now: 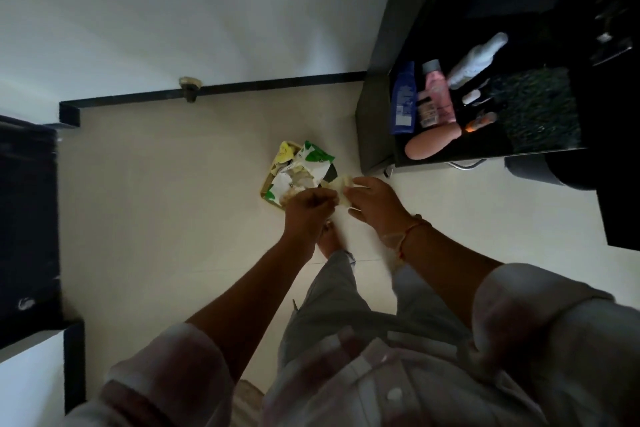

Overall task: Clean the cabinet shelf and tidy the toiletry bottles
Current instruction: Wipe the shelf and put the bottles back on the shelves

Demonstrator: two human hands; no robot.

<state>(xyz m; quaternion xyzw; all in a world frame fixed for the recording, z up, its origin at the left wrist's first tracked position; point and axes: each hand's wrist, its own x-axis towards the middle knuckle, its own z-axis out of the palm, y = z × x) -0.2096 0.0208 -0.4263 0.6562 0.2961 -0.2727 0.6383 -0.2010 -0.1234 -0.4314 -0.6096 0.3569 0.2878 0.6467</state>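
Gripping crumpled tissue [341, 186]: left hand [306, 217], right hand [375, 206], fingers curled; bin [266, 188] on pale floor [166, 191].

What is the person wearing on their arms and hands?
The left sleeve and the right sleeve are pale pinkish white, rolled up near the elbows. A thin red-orange thread goes round the right wrist. The left hand and the right hand are bare, with no gloves.

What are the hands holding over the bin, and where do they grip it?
A crumpled pale tissue, held by both hands: the left hand pinches its left end, the right hand its right end, above the bin.
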